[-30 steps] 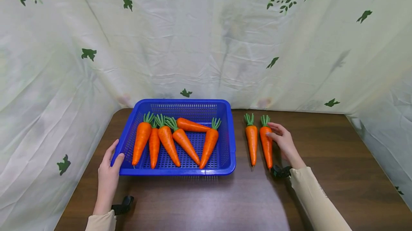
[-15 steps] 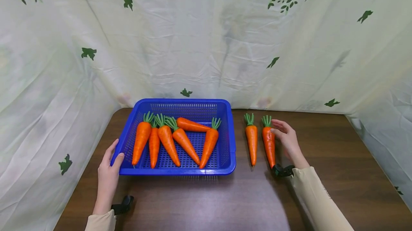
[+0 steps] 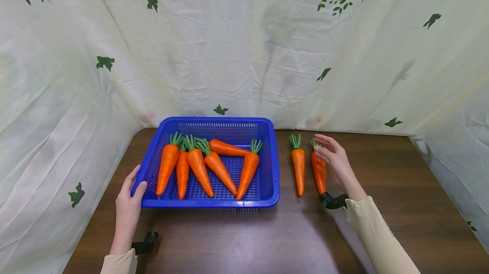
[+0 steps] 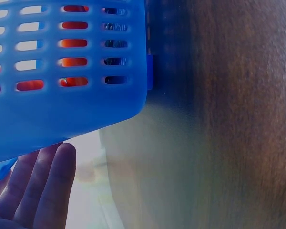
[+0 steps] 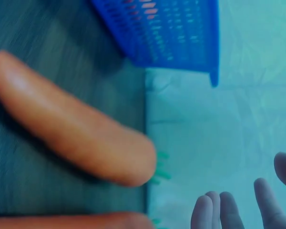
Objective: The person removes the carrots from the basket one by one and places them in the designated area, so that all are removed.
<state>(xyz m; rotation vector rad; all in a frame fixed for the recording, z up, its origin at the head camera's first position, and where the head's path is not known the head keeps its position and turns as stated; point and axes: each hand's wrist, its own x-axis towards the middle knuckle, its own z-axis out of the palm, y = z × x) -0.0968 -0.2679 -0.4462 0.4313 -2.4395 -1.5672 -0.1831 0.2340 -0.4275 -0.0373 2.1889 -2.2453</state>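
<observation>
A blue plastic basket [image 3: 270, 199] holds several carrots [image 3: 250, 170] with green tops. My left hand [image 3: 127, 210] grips its left rim, thumb on top; in the left wrist view the fingers [image 4: 43, 186] lie against the outside of the wall. To the right of the basket, two carrots lie side by side on the table: a left carrot [image 3: 298, 168] and a right carrot [image 3: 319, 174]. Above the right carrot's leafy end hovers my right hand [image 3: 336, 159], partly hiding it. In the right wrist view its fingers [image 5: 229, 212] are spread and hold nothing.
The brown wooden table [image 3: 401, 206] extends in front of the basket and to the right. A pale leaf-printed cloth [image 3: 244, 53] hangs behind the table and along both sides. Black wrist cameras [image 3: 334, 200] sit on both wrists.
The right carrot has shifted slightly to the right. My right hand first drew back rightward from it, then came back left, higher over its top. My left hand and the basket stayed put.
</observation>
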